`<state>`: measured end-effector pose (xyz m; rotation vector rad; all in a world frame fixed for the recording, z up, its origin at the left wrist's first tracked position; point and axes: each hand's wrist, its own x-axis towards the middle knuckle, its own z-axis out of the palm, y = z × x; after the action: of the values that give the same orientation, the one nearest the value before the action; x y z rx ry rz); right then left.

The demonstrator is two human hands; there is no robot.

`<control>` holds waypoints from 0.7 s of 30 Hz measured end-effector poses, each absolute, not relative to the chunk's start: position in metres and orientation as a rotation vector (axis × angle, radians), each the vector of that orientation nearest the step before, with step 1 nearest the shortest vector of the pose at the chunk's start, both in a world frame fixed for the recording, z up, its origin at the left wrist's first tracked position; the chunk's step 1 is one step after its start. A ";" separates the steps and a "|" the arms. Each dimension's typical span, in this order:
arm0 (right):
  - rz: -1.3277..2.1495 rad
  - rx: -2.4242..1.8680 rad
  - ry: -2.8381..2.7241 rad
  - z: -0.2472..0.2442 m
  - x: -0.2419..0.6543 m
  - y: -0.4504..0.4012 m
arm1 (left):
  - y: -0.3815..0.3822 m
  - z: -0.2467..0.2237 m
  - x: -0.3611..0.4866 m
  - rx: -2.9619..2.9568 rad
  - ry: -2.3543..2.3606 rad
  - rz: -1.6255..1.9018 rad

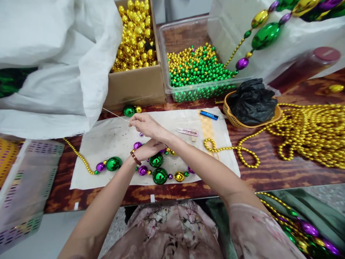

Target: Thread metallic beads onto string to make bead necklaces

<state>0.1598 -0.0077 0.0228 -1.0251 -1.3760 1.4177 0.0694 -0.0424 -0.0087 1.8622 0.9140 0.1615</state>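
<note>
My right hand [145, 126] is crossed over my left and pinches a thin pale thread [115, 114], which runs taut up to the left toward the white sack. Under my right forearm lies my left hand [149, 149], with a brown bead bracelet at its wrist. Its fingers look closed, but their tips and whatever they hold are hidden. Around it on the white cloth [107, 133] curves a bead strand of purple, gold and green balls, with a large green ball [160, 176] in front. A gold bead chain [81, 157] joins a purple and a green ball [113, 163] at left.
Thread snips [187, 132] and a blue lighter-sized object [209, 115] lie on the cloth. Behind are a cardboard box [134, 86] of gold balls and a clear bin [164, 54] of small beads. A basket [229, 108] holds a black bag. Gold chains [312, 133] pile at right.
</note>
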 end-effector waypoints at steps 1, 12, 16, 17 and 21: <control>1.421 -1.024 -1.375 0.022 0.161 -0.008 | -0.042 -0.009 0.070 1.852 0.925 0.176; 1.446 -1.021 -1.340 0.012 0.163 -0.003 | -0.042 -0.014 0.076 2.120 0.921 0.030; 1.441 -0.994 -1.325 0.015 0.164 -0.003 | -0.042 -0.021 0.082 2.349 0.827 0.117; 1.434 -0.988 -1.326 0.017 0.165 -0.003 | -0.041 -0.021 0.082 2.368 0.829 0.155; 1.387 -0.965 -1.332 0.023 0.165 -0.001 | -0.043 -0.014 0.076 2.324 0.888 0.315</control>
<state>0.1655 -0.0010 0.0230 -0.9655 -1.3318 1.3874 0.0763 -0.0427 -0.0141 2.3241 0.8882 0.3153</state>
